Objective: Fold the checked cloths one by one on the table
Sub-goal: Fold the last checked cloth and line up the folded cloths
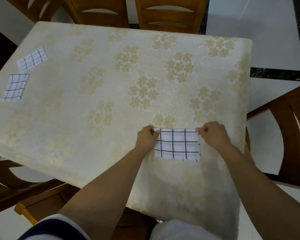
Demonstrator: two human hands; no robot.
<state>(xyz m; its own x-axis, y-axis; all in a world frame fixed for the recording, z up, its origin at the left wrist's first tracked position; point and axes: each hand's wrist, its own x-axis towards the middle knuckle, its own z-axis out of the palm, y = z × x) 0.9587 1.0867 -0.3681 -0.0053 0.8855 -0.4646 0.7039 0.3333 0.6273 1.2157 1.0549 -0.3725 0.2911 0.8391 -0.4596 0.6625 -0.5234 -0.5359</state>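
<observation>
**Head view: cloth pinched at both far corners**

Your cloth (177,144) lies flat on the table (93,118), near its front right corner. Your left hand (146,137) pinches the far left corner, and your right hand (213,134) pinches the far right corner, fingers curled on the fabric. Three other cloths (32,59) lie apart along the table's left side, making four in all.
</observation>
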